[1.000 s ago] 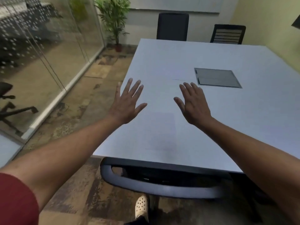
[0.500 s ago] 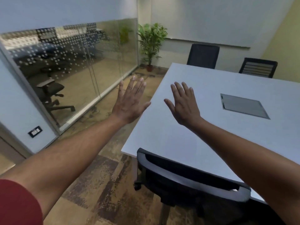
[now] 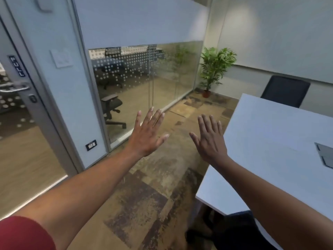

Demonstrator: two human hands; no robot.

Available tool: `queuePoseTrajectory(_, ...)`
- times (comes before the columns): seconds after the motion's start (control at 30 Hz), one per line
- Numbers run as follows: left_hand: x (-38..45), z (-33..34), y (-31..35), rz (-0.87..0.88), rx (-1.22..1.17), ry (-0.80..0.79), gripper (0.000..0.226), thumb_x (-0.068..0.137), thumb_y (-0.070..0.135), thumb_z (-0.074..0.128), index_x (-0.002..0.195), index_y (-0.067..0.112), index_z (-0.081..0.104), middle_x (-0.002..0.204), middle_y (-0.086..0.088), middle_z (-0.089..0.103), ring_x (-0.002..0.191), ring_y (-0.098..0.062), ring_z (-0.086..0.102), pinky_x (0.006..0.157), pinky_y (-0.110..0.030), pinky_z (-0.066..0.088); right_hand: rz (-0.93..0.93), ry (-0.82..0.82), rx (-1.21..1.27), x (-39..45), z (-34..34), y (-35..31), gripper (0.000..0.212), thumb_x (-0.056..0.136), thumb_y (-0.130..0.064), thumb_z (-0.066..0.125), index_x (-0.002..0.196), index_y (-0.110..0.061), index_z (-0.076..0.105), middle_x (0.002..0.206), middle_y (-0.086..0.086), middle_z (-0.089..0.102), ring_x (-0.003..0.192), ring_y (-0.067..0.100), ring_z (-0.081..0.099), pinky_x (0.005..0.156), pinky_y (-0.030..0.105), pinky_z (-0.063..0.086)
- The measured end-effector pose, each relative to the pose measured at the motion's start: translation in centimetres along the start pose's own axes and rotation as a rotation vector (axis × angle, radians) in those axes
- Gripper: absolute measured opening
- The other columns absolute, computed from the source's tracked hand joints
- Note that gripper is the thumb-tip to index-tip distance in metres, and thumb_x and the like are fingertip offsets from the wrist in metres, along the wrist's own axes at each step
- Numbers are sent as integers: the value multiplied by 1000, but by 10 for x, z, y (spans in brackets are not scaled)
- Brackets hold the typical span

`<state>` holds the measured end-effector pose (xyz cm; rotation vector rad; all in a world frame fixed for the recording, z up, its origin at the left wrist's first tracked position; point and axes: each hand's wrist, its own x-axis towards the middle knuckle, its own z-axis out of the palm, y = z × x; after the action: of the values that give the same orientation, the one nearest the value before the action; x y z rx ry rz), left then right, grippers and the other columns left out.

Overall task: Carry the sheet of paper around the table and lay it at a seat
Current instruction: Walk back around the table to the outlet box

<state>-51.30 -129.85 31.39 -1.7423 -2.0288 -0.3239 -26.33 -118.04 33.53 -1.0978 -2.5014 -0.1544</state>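
Note:
Both my hands are stretched out in front of me with straight, spread fingers and hold nothing. My left hand (image 3: pixel 147 136) hovers over the floor beside the table. My right hand (image 3: pixel 210 139) hovers just left of the white table (image 3: pixel 270 141), near its left edge. No sheet of paper shows in this view. A black chair (image 3: pixel 285 91) stands at the table's far side, and part of another dark chair (image 3: pixel 239 230) is at the near corner under my right forearm.
A glass partition (image 3: pixel 144 78) and a glass door with a metal handle (image 3: pixel 16 87) run along the left. A potted plant (image 3: pixel 214 69) stands in the far corner. A grey cable hatch (image 3: pixel 325 154) is set in the tabletop. Patterned carpet floor lies between wall and table.
The view has swung left, away from the table and toward the glass wall and door. Both hands stayed open and raised, and now hang over the floor instead of the tabletop.

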Motion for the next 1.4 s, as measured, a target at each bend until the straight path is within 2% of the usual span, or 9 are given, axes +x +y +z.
queuePoseTrajectory(0.13,-6,11,-54,-26,-19,-58,89,106,73,17,173,17,-1,182,-3,-6,166,-25,-18,133,-64,-6,-5,-7,-16,22,28,-26,79,108,-64,11,170,-17,17,179,9,14,166,31,6,134,54,8)
queuePoseTrajectory(0.23,6,25,-79,3,-40,-17,86,107,72,21,169,20,-8,180,-2,-11,166,-26,-18,133,-64,-6,7,7,-31,47,42,-29,76,109,-62,13,170,-17,18,179,9,16,166,30,7,134,55,9)
queuePoseTrajectory(0.5,82,94,-106,45,-69,18,89,108,71,26,173,20,-5,183,-1,-7,169,-25,-15,133,-60,-10,61,10,-45,130,102,-4,75,109,-62,17,170,-18,14,179,7,11,166,27,1,135,52,4)
queuePoseTrajectory(0.73,193,176,-143,99,-30,15,89,106,69,35,174,15,17,183,-4,10,169,-30,5,132,-64,3,119,16,-1,234,174,36,77,108,-63,15,171,-17,12,179,8,10,166,28,1,134,52,2)
queuePoseTrajectory(0.93,294,227,-146,120,-61,27,89,105,68,39,174,15,18,183,-4,11,169,-29,7,133,-60,-1,146,-7,-2,313,205,81,80,107,-65,8,171,-18,10,180,6,7,166,27,-4,134,50,-5)
queuePoseTrajectory(1.03,342,253,-140,161,-71,36,89,104,69,37,173,14,21,182,-5,17,169,-30,12,133,-62,3,175,-2,-20,344,219,104,77,108,-64,13,171,-19,10,180,5,5,166,26,-7,133,48,-10)
queuePoseTrajectory(1.13,396,290,-131,195,-131,33,89,103,68,40,172,14,24,181,-7,23,168,-33,17,132,-65,10,234,-13,-27,376,235,130,77,108,-65,15,171,-20,10,180,4,4,166,25,-8,134,50,-6)
queuePoseTrajectory(1.23,447,336,-127,242,-168,23,90,103,69,40,173,16,20,182,-5,18,169,-31,12,131,-69,15,277,-18,-41,405,257,157,78,107,-65,13,171,-21,8,180,2,3,166,24,-10,134,51,-4)
queuePoseTrajectory(1.4,540,404,-120,335,-242,3,92,103,71,34,173,15,19,183,-5,13,169,-31,7,132,-68,11,352,-32,-112,459,286,205,76,109,-62,20,171,-19,8,180,2,2,164,23,-11,134,52,-2)
